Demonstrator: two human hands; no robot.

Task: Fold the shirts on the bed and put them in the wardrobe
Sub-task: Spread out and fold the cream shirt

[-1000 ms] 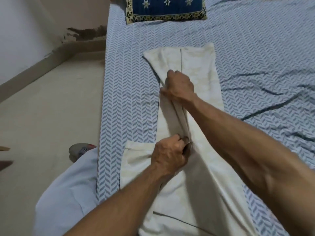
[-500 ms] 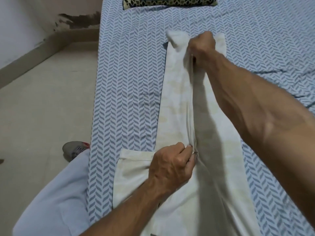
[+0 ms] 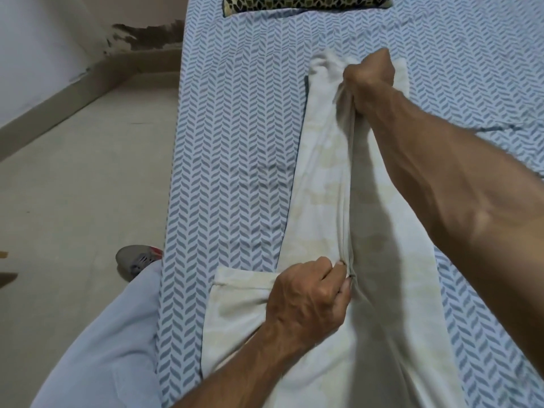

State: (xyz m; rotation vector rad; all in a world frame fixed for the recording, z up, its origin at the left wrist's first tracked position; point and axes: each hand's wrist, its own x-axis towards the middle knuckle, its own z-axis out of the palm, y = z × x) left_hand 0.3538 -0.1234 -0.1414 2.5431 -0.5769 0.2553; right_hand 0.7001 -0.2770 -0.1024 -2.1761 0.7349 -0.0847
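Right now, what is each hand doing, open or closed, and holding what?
Left hand: closed, pinching the shirt along its middle fold.
Right hand: closed, gripping the shirt's far end.

Left hand (image 3: 312, 295) near, right hand (image 3: 369, 78) stretched far ahead; fingers curled, pinching.

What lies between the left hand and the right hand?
In the head view, a raised fold of the cream shirt runs from left hand to right hand.

Cream shirt (image 3: 321, 178) on a white bedsheet (image 3: 235, 142) with blue-grey herringbone, beside a beige floor (image 3: 73, 187)
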